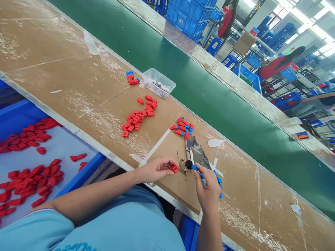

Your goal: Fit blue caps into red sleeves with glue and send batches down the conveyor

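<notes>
Between the thumb and fingers of my left hand (158,169) is a small red plastic piece (174,169), its hollow end showing. My right hand (208,184) pinches a small blue plastic piece (194,167) close beside a little glass jar (184,165) with a black top (188,164). Under and beside my right hand lie more blue pieces (219,180), partly hidden by the fingers. A camouflage-patterned cloth item (199,151) lies just beyond the jar. Past it sits a cluster of red pieces with blue ends (180,132).
Loose red pieces (134,120) lie farther left on the brown tabletop (104,87). A clear plastic box (159,83) holds small parts at the green conveyor belt (183,73). To my left, a blue crate (78,181) contains many red pieces. People in red sit across the belt.
</notes>
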Tool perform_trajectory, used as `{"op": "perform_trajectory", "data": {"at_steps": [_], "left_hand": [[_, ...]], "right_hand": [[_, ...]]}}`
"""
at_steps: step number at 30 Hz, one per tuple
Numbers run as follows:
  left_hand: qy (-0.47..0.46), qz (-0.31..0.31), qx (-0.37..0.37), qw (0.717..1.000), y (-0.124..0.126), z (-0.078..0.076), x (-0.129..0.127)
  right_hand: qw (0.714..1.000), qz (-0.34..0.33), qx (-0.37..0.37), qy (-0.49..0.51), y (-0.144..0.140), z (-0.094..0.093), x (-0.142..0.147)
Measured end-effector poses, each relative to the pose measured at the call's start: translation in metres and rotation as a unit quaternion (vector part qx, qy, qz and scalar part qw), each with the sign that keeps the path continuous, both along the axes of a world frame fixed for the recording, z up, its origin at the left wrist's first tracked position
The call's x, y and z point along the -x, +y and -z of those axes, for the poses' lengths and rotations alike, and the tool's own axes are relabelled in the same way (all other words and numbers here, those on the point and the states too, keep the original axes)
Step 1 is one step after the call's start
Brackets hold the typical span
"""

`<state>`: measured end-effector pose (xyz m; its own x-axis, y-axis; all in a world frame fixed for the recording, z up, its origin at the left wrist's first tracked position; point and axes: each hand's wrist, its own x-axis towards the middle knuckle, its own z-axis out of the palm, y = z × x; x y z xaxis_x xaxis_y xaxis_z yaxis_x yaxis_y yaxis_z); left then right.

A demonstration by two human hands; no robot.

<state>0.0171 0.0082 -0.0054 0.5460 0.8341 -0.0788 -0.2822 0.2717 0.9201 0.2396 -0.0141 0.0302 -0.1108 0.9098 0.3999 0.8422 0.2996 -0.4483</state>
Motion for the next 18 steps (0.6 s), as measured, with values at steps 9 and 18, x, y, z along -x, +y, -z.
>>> {"op": "perform_trajectory", "data": {"at_steps": [9, 18], "left_hand": [[-0.008, 0.005, 0.004, 1.0, -0.0028, 0.0066, -0.0019], [-0.023, 0.006, 0.006, 1.0, -0.0032, 0.0089, -0.0035]], "right_hand": [[0.997, -0.029, -0.027, -0.066, 0.0043, 0.0064, -0.0036], [0.996, -0.033, -0.033, -0.079, 0.0046, 0.0057, -0.0036]]}}
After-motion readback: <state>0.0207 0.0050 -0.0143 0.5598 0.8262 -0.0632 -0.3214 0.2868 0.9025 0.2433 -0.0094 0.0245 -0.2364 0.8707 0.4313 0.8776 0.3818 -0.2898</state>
